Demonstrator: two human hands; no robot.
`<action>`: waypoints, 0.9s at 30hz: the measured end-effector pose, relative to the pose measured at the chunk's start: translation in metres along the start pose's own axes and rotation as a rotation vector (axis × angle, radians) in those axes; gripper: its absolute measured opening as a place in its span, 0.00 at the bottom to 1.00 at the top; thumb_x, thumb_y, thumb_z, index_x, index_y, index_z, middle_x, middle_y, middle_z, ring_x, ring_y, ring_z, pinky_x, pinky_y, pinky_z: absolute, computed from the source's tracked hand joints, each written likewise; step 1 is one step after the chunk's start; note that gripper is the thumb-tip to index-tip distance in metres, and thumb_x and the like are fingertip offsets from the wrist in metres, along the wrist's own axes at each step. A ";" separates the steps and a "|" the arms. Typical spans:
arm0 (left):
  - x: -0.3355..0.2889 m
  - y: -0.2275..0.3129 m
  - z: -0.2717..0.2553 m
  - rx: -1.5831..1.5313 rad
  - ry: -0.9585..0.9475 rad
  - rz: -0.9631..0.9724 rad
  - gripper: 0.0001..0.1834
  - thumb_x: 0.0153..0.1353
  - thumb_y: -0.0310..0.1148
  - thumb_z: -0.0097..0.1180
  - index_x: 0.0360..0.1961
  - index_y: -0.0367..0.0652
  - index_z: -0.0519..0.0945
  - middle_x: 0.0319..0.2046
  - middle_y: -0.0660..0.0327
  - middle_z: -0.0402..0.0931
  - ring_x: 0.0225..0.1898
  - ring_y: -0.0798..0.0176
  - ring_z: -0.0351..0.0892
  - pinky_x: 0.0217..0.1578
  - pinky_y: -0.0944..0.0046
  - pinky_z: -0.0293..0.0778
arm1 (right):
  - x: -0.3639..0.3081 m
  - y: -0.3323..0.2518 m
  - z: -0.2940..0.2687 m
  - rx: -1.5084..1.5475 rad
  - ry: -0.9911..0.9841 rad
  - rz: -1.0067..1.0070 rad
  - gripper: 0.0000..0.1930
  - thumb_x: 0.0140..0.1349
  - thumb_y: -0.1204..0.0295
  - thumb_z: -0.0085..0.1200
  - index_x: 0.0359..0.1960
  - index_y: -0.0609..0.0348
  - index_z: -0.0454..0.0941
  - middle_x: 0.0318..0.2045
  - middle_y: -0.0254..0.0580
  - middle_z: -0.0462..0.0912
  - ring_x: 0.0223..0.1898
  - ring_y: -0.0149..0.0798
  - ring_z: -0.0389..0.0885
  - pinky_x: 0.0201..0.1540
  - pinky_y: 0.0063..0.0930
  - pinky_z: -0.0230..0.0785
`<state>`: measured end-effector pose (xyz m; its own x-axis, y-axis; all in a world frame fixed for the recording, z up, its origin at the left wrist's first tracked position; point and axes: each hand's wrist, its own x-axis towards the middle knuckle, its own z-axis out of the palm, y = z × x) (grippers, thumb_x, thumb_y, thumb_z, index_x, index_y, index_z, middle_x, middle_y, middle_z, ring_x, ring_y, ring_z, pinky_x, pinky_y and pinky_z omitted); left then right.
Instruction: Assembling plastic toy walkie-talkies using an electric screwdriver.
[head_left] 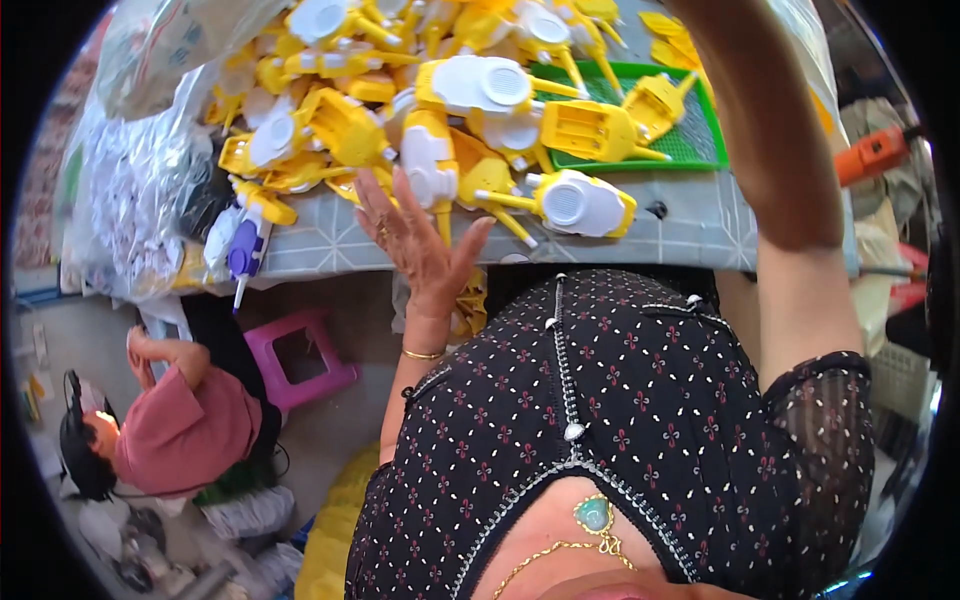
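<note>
My left hand (425,255) is raised at the table's near edge, fingers spread and nothing in it. Its fingertips are close to a yellow-and-white plastic housing (428,165) with a thin stem; I cannot tell if they touch. My right arm stretches forward past the top edge, so the right hand is out of sight. Many similar housings are heaped on the table. One with a round white grille (570,205) lies near the front edge, and an open yellow shell (590,130) shows its inner compartments.
A green tray (712,155) lies under some pieces on the grey-covered table (690,225). Clear plastic bags of white parts (135,215) stand left, beside a purple-and-white piece (246,250). An orange tool (875,155) is at right. Another person (190,430) sits near a pink stool (350,375).
</note>
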<state>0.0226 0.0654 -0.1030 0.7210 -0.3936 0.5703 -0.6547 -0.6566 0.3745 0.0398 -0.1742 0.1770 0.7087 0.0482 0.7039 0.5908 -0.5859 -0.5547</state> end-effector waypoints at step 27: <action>0.030 0.111 0.042 -0.232 -0.254 0.661 0.44 0.48 0.49 0.72 0.64 0.38 0.74 0.55 0.52 0.75 0.58 0.49 0.74 0.62 0.46 0.61 | -0.137 0.200 -0.090 0.025 0.511 0.722 0.25 0.67 0.55 0.61 0.56 0.64 0.81 0.46 0.47 0.87 0.45 0.35 0.86 0.49 0.31 0.78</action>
<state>-0.0191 -0.0465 -0.0752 0.1720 -0.8142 0.5546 -0.9809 -0.0895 0.1728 0.0260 -0.3706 0.0094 0.6565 -0.6976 0.2869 0.0784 -0.3152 -0.9458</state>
